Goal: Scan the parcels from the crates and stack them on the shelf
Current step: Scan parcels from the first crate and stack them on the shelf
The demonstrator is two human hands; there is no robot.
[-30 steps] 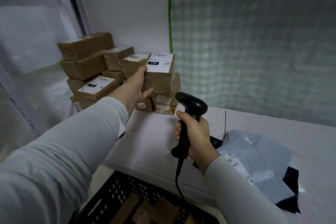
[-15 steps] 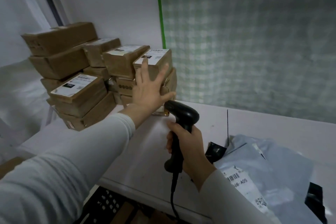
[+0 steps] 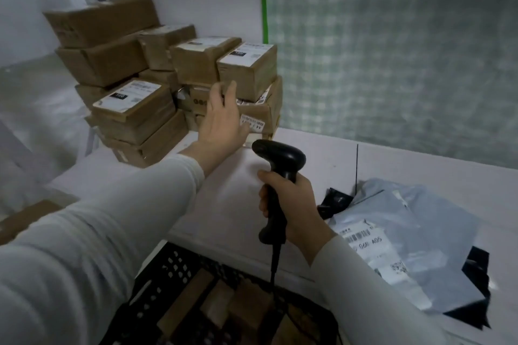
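The left hand [image 3: 221, 120] is spread wide with straight fingers and holds nothing. It hovers just in front of the stack of boxes [image 3: 131, 109] at the back left of the shelf [image 3: 229, 204]. I can't tell whether its fingertips touch the cardboard. The nearest top box [image 3: 246, 70] sits squarely on the one below, label up.

The right hand [image 3: 297, 204] is wrapped round the grip of the black scanner [image 3: 280, 154], held upright above the shelf with its cord trailing down. Grey mail bags [image 3: 414, 232] lie to the right of it.

To my eye, one parcel is placed and the next has not been picked up. The black crate [image 3: 173, 269] below the shelf edge holds more brown parcels [image 3: 246, 308]. The next move calls for the free hand to reach down into it, lift one out and turn its label to the scanner.
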